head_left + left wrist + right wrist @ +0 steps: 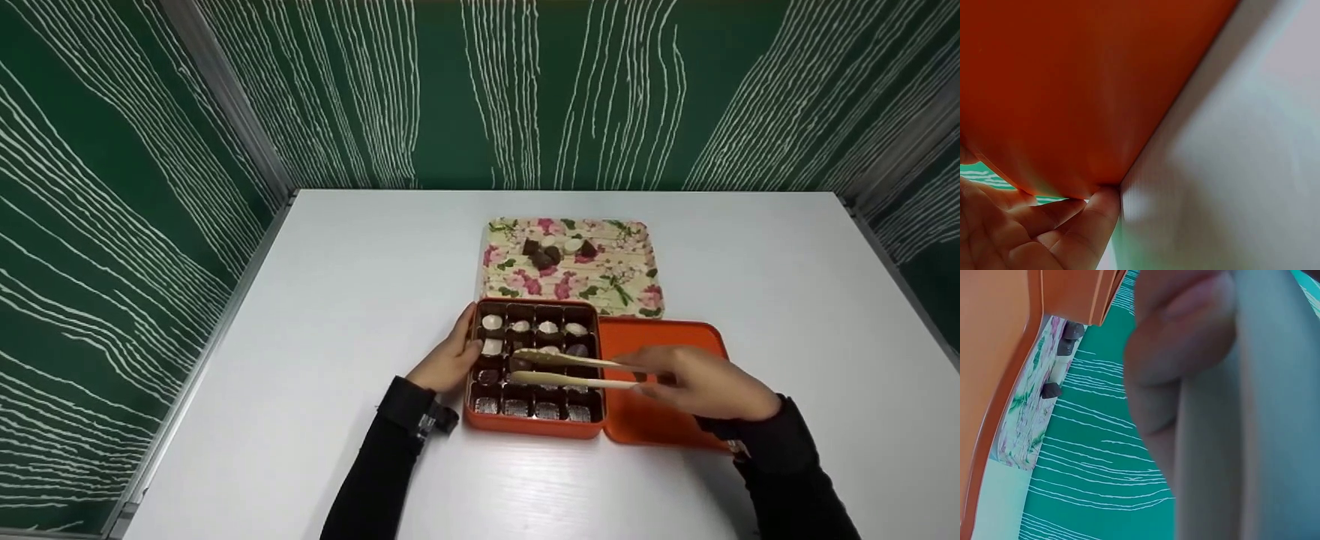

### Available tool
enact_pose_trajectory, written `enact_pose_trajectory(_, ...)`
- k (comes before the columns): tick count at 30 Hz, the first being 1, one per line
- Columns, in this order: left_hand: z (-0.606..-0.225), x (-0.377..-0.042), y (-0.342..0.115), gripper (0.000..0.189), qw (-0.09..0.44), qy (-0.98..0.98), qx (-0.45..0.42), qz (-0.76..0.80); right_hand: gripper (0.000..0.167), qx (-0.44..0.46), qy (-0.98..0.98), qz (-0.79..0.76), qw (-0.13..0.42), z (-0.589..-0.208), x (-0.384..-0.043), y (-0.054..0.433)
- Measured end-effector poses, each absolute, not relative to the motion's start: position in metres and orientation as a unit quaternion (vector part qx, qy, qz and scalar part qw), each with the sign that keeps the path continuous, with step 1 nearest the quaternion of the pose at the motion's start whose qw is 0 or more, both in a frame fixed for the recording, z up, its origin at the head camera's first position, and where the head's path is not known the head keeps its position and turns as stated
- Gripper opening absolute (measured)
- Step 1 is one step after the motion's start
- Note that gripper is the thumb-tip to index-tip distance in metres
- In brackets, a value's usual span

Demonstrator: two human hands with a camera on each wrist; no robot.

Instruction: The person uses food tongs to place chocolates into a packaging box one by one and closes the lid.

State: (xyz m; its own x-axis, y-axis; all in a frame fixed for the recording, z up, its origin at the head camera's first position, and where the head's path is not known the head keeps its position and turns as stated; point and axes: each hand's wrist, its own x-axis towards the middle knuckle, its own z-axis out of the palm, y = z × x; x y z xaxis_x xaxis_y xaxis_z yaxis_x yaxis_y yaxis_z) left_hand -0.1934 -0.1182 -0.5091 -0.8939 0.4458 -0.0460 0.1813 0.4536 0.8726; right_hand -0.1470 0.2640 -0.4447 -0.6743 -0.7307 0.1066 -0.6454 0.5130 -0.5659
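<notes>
Head view: bright, even overhead light, sharp focus. White desk shows mild sheen, soft short shadows beside orange box and under sleeves. Wide-angle bend at edges, wall lines bow outward. Left wrist view: heavily blurred, too close, orange surface fills frame, dim shade beneath it. Right wrist view: foreground fingers fully out of focus, green wall sharper.

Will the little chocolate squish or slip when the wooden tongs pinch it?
It may slip: the tongs have smooth, narrow tips and the chocolate is small and rounded. It probably weighs little. Squeezed hard it could dent. The left hand steadies the orange box, so that likely won't slide.
</notes>
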Motion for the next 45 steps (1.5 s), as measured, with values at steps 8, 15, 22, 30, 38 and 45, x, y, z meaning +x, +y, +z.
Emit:
enact_pose_trajectory(8,-0.508,-0.193,-0.119,0.068,0.137,0.841,0.201,0.482,0.039,-0.399,0.866,-0.289,0.079,-0.446,-0.147,0.263)
enact_pose_trajectory(15,-0.508,-0.194,-0.118,0.070,0.134,0.846,0.195,0.478,0.042,-0.402,0.862,-0.296,0.087,-0.446,-0.147,0.260)
enact_pose_trajectory(22,-0.506,-0.193,-0.119,0.070,0.136,0.846,0.192,0.478,0.041,-0.397,0.863,-0.299,0.089,-0.445,-0.147,0.260)
enact_pose_trajectory(30,-0.507,-0.194,-0.119,0.070,0.135,0.846,0.193,0.479,0.044,-0.379,0.875,-0.298,0.047,-0.447,-0.151,0.259)
enact_pose_trajectory(38,-0.507,-0.193,-0.119,0.069,0.145,0.841,0.196,0.483,0.048,-0.327,0.886,-0.321,-0.072,-0.449,-0.158,0.255)
enact_pose_trajectory(45,-0.508,-0.193,-0.119,0.070,0.137,0.846,0.187,0.479,0.049,-0.233,0.911,-0.311,-0.139,-0.449,-0.163,0.246)
